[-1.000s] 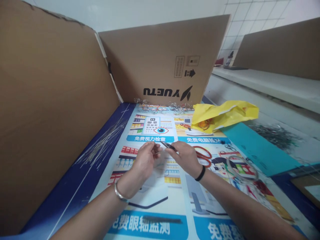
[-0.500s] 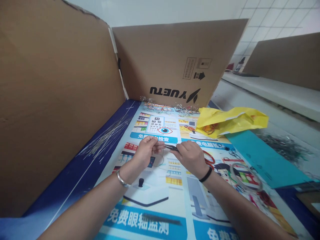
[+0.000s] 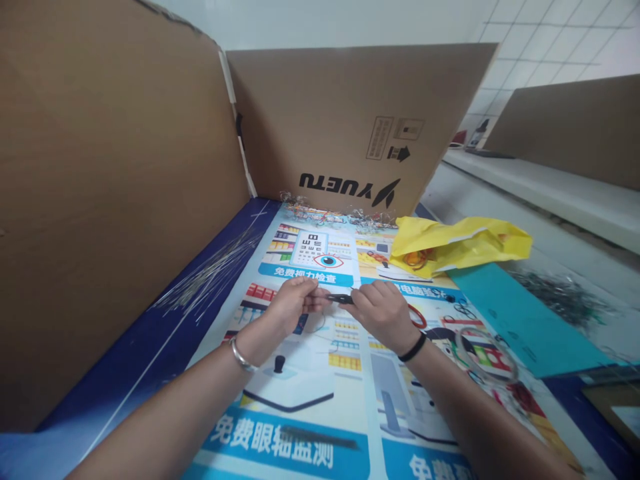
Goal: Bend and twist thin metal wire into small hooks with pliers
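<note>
My left hand [image 3: 293,305] and my right hand [image 3: 383,312] meet over the printed poster [image 3: 320,373] on the table. The right hand is closed round a small dark tool [image 3: 340,299], likely pliers, whose tip points left. My left hand pinches a thin wire [image 3: 317,323] at that tip; a loop of it hangs below the fingers. A silver bangle sits on my left wrist and a black band on my right.
Cardboard walls stand at the left [image 3: 110,180] and back [image 3: 345,127]. Thin straight wires [image 3: 210,273] lie at the left. Finished wire pieces [image 3: 330,215] line the back wall. A yellow bag [image 3: 455,243], red-handled scissors [image 3: 417,317] and a wire coil [image 3: 483,353] lie to the right.
The hands have closed together, with the tool's tip now brought level to the left fingers. The view tilted and shifted slightly.
</note>
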`<state>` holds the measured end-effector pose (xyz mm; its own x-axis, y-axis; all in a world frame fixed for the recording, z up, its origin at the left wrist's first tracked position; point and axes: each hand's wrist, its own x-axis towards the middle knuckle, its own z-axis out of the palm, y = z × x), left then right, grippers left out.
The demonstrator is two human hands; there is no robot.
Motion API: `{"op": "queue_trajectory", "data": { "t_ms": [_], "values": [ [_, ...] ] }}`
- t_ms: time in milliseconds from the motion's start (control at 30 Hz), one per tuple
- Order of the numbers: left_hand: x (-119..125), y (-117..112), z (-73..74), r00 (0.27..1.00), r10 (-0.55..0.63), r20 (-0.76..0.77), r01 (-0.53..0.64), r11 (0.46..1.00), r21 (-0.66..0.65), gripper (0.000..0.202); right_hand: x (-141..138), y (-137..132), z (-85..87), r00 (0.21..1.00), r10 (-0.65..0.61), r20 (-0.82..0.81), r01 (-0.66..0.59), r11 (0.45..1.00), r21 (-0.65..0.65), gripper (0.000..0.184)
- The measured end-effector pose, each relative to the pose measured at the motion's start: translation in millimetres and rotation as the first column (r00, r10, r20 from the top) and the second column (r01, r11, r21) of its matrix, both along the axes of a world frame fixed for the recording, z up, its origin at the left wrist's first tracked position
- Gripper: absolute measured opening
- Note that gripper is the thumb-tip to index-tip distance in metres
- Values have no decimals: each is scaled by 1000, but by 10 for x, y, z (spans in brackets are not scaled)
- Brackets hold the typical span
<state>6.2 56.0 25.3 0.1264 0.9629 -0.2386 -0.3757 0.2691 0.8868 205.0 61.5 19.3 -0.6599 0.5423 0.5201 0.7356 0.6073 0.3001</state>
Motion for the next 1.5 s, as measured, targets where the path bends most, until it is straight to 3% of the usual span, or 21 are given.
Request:
{"op": "queue_trajectory", "data": {
  "t_ms": [400,667,767,867,933,1067,1333,1433,1500],
  "values": [
    [-8,2,-12,997,-54,-50,55,998,31,21,-17,24,-30,994,96,-55,-92,993,79,32],
    [-11,6,-37,994,-76,-76,80,995,56,21,-30,8,23,993,115,-16,-114,992,55,32],
    [-18,30,-64,985,-51,-164,64,995,75,21,-45,-7,72,992,123,1,-123,992,10,36],
    [-18,59,-94,958,-25,-285,69,987,146,20,-59,-25,132,996,89,19,-85,986,-144,38],
    [-9,68,-100,938,-12,-345,85,977,196,19,-60,-32,172,999,36,27,-27,955,-294,37],
    [18,52,-70,919,-22,-393,126,963,239,18,-35,-20,235,1000,-3,18,13,844,-536,35],
    [27,-18,18,898,-40,-438,207,918,339,15,33,15,328,993,27,-111,-103,624,-775,44],
    [26,-14,2,891,-44,-451,231,900,369,16,44,26,324,992,29,-125,-118,586,-802,44],
    [18,7,-19,896,-39,-443,219,906,362,16,34,34,281,992,30,-119,-112,615,-781,43]
  ]
}}
